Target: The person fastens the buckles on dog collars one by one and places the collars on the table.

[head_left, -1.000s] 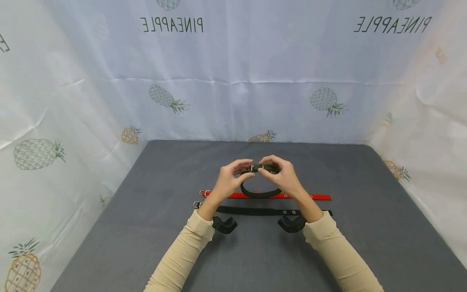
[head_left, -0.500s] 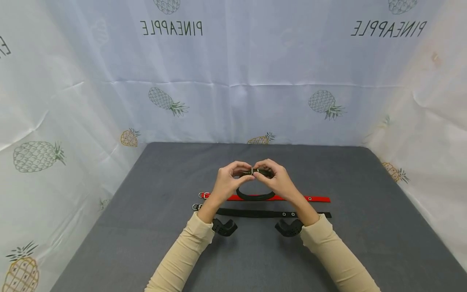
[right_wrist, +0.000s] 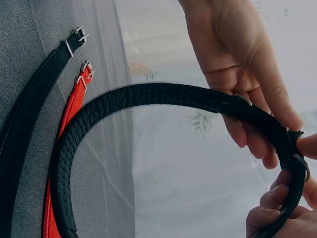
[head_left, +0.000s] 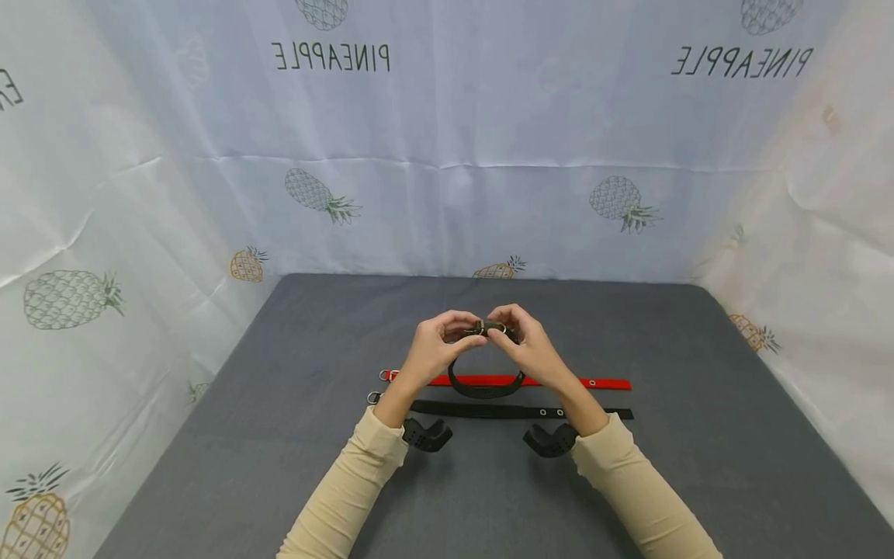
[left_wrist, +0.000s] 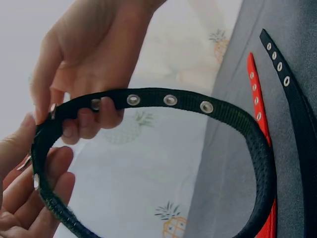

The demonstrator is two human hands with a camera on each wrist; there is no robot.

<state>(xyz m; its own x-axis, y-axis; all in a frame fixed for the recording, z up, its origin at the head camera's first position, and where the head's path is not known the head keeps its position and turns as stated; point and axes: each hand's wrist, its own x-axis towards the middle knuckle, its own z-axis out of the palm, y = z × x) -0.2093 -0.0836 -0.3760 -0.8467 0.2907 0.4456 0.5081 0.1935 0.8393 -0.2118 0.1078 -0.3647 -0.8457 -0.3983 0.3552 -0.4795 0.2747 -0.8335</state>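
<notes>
My left hand (head_left: 434,351) and right hand (head_left: 532,349) pinch the buckle end of a dark collar (head_left: 486,386), looped and lifted above the grey table (head_left: 279,435). Toward six o'clock lie a red collar (head_left: 594,382) and a black collar (head_left: 489,410), flat, partly hidden by my wrists

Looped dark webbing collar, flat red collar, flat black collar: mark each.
Looped dark webbing collar (head_left: 484,390), head view, bottom of loop.
Flat red webbing collar (head_left: 594,383), head view, right strap end.
Flat black webbing collar (head_left: 489,410), head view, mid strap.
</notes>
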